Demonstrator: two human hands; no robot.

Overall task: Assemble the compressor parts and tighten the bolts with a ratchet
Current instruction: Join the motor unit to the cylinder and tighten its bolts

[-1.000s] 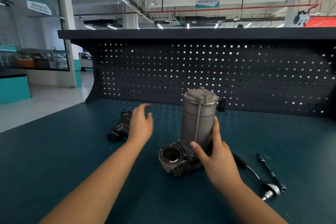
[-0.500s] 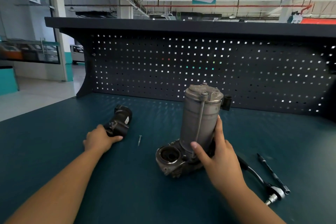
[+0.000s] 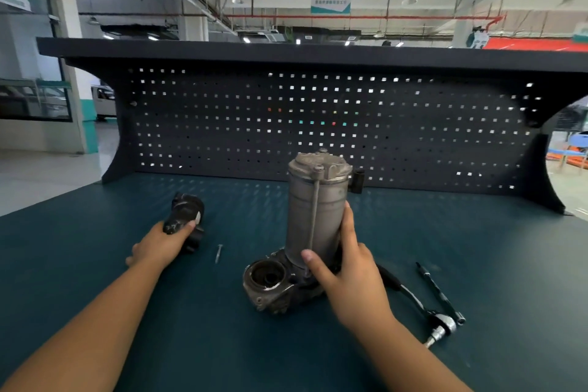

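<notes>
My right hand [image 3: 346, 270] wraps the lower part of the upright grey compressor cylinder [image 3: 313, 219], thumb across the front, steadying it on its cast base. My left hand [image 3: 162, 245] grips the black compressor part [image 3: 186, 212] out to the left; I cannot tell whether it is clear of the bench mat [image 3: 95, 264]. A loose bolt [image 3: 218, 253] lies between my hands. The ratchet [image 3: 413, 299] and an extension bar [image 3: 440, 291] lie just right of my right hand. Both pieces look like heavy, rigid metal, possibly greasy, so I'd hold the black part firmly around its narrow waist.
</notes>
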